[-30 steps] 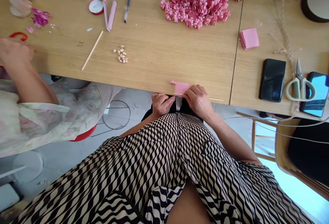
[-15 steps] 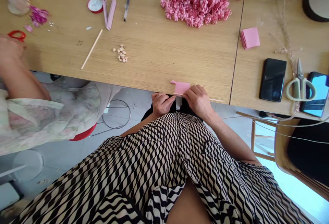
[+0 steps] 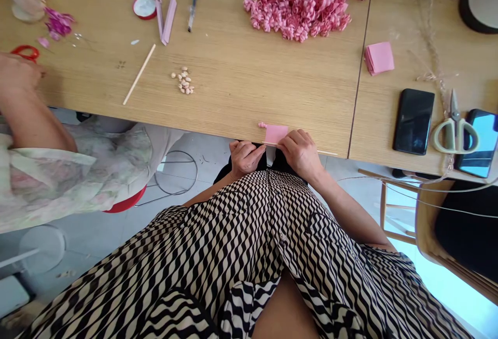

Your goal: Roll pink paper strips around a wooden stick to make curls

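A small pink paper piece (image 3: 276, 133) lies at the table's front edge, with a little pink curl (image 3: 262, 125) at its upper left corner. Along its lower edge runs a thin pale stick (image 3: 327, 153), which comes out to the right from under my right hand (image 3: 299, 151). The fingers of that hand are pressed together on the stick at the paper's right side. My left hand (image 3: 246, 157) has its fingers curled and pinched at the stick's left end, just below the table edge.
Pink curled strips (image 3: 299, 4) are heaped at the back. Pink squares (image 3: 379, 58), a phone (image 3: 414, 121) and scissors (image 3: 454, 131) lie right. Small beads (image 3: 184, 81) and a wooden stick (image 3: 139, 74) lie left. Another person's arm (image 3: 35, 106) rests at the far left.
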`<state>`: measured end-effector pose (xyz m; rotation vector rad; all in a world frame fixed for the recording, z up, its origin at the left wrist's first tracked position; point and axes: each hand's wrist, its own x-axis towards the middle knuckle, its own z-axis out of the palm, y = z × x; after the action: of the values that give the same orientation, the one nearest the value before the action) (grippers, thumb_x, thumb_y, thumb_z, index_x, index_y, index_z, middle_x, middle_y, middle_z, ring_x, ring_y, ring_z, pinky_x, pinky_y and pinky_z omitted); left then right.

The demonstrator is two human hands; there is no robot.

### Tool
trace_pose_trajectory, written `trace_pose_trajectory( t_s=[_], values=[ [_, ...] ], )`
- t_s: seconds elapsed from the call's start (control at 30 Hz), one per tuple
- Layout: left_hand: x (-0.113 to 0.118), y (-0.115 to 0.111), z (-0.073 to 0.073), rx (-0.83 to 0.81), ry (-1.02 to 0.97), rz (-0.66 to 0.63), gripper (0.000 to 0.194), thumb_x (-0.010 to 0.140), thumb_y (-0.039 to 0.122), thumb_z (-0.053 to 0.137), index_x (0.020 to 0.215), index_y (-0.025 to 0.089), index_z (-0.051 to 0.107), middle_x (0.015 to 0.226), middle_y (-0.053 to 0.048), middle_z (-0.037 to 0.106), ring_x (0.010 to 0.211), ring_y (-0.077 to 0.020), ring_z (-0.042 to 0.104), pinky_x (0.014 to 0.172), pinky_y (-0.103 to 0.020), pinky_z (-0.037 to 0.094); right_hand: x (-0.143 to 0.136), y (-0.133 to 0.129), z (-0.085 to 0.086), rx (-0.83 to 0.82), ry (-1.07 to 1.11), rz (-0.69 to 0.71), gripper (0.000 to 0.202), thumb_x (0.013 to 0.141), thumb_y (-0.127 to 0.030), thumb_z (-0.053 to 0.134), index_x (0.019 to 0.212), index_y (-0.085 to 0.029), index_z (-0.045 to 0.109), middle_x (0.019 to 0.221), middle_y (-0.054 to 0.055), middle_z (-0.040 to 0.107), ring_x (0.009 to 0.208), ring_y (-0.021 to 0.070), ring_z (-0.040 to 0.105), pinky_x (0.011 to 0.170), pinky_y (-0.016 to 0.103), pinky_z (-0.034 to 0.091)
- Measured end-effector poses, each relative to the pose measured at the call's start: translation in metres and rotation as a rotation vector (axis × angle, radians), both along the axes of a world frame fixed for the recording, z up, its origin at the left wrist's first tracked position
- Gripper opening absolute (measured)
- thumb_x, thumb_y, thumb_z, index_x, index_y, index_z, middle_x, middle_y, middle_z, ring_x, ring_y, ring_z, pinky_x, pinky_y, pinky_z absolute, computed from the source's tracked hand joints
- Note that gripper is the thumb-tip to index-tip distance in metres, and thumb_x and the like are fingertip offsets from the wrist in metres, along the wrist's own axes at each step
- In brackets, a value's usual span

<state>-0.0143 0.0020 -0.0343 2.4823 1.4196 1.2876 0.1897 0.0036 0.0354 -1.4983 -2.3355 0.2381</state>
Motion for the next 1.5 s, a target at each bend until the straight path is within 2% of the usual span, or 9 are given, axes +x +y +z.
trace_pose_trajectory(
  t_s=[0.13,0.4,0.7,0.87,1.07,1.27,1.5],
  values=[
    [0.001,0.001,0.002,-0.009,-0.034,-0.005,0.016,0.092,0.031,0.059,0.094,0.028,0.075,0.067,0.001,0.065,0.073,-0.0139,0.061,0.078,-0.036,0.033,0.0,0.0,0.0,0.006,-0.009,-0.001,0.033,0.099,-0.033,0.041,0.083,-0.018,0.066,0.086,0.01,0.064,0.083,0.0219,0.046,0.073,0.033,0.035],
    [0.003,0.002,0.008,0.14,-0.015,0.01,0.013,0.089,0.024,0.064,0.094,0.028,0.075,0.067,0.001,0.066,0.074,-0.0133,0.062,0.076,-0.034,0.037,-0.001,0.0,-0.001,0.014,-0.007,-0.003,0.032,0.098,-0.032,0.042,0.083,-0.019,0.066,0.086,0.009,0.063,0.082,0.0218,0.046,0.073,0.033,0.034],
    [0.002,0.001,0.008,0.117,0.052,0.026,0.013,0.09,0.026,0.063,0.096,0.028,0.074,0.069,0.0,0.067,0.075,-0.0146,0.063,0.078,-0.036,0.035,-0.001,0.0,-0.001,0.018,-0.023,0.007,0.028,0.097,-0.031,0.043,0.083,-0.02,0.065,0.086,0.009,0.063,0.084,0.0221,0.046,0.073,0.034,0.035],
    [0.005,0.0,0.017,0.125,0.136,0.051,0.014,0.091,0.026,0.061,0.097,0.026,0.073,0.068,0.0,0.068,0.076,-0.0162,0.064,0.076,-0.038,0.033,-0.001,-0.001,0.0,0.014,-0.036,0.011,0.026,0.097,-0.028,0.044,0.083,-0.021,0.065,0.086,0.008,0.062,0.083,0.0218,0.046,0.073,0.033,0.035],
    [0.011,-0.002,0.025,0.133,0.147,0.07,0.014,0.091,0.023,0.061,0.1,0.024,0.072,0.071,-0.001,0.07,0.073,-0.0163,0.064,0.072,-0.038,0.029,-0.001,-0.003,-0.003,0.033,-0.009,0.003,0.026,0.098,-0.028,0.043,0.086,-0.02,0.066,0.088,0.008,0.063,0.085,0.022,0.047,0.074,0.034,0.036],
    [0.011,-0.003,0.022,0.091,0.155,0.079,0.019,0.094,0.027,0.056,0.103,0.023,0.072,0.071,-0.002,0.07,0.072,-0.017,0.062,0.072,-0.038,0.027,-0.001,-0.001,0.0,-0.005,0.045,-0.022,0.025,0.098,-0.028,0.043,0.092,-0.021,0.066,0.091,0.009,0.064,0.086,0.0223,0.048,0.073,0.034,0.037],
    [0.008,-0.006,0.012,0.086,0.111,0.067,0.02,0.093,0.028,0.058,0.106,0.024,0.072,0.065,-0.001,0.066,0.074,-0.0172,0.063,0.074,-0.038,0.026,-0.001,-0.001,-0.003,0.01,0.011,-0.005,0.025,0.097,-0.029,0.045,0.088,-0.021,0.067,0.091,0.008,0.064,0.088,0.0224,0.048,0.074,0.035,0.037]
  ],
)
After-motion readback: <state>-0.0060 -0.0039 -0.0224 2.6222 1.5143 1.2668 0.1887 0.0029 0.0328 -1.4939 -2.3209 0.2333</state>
